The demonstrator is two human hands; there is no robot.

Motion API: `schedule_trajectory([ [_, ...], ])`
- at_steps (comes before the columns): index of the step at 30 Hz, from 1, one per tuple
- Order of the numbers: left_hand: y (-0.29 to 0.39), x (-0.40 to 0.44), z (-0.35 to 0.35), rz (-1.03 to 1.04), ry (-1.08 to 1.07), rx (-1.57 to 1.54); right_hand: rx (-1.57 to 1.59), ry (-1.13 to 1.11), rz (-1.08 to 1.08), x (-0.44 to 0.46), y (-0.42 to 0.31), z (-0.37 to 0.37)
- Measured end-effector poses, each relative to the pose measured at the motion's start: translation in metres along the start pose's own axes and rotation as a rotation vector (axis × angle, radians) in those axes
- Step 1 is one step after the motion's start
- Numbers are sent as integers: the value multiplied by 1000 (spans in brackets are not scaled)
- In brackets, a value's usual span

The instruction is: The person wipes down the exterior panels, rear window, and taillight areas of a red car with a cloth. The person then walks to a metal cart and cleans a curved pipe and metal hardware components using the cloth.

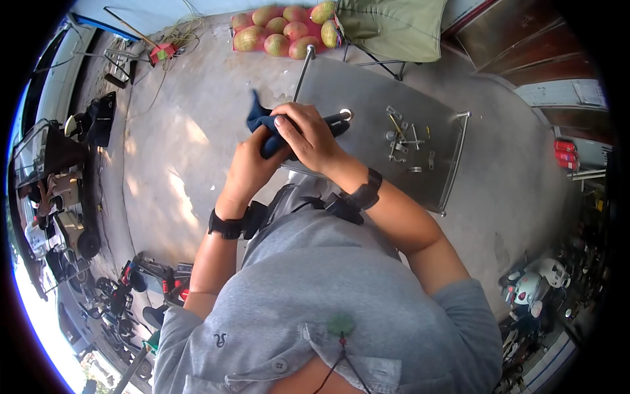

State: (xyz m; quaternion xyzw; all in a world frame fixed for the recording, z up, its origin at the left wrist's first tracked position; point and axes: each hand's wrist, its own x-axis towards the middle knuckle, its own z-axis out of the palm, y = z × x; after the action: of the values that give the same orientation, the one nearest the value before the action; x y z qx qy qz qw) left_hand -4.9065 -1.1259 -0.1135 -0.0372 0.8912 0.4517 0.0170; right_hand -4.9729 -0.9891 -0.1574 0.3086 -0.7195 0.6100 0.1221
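A dark blue cloth is bunched between my two hands, near the left end of a grey metal table. My left hand is closed round its lower part, with the fingers partly hidden. My right hand is pressed over the cloth from above, thumb lying along it. Just past my right fingers a dark, long thing with a shiny round end shows; I cannot make out its kind or whether it is held. Several small metal parts, bolts and brackets, lie on the table to the right.
Metal rails edge the table. Behind it lie melon-like fruits in a red net and a green folding chair. Red cylinders stand at the right, a motor scooter at the lower right, and vehicles at the left.
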Motion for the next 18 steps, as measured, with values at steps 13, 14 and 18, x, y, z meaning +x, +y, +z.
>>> schedule_trajectory([
  [13, -5, -7, -14, -189, -53, 42, -37, -128, 554, -46, 95, -21],
  [14, -5, -7, -14, -188, -56, 48, -4, -132, 539, -45, 84, -19],
  [18, 3, -10, -12, -160, -108, 76, 27, -110, 581, -56, 104, -28],
])
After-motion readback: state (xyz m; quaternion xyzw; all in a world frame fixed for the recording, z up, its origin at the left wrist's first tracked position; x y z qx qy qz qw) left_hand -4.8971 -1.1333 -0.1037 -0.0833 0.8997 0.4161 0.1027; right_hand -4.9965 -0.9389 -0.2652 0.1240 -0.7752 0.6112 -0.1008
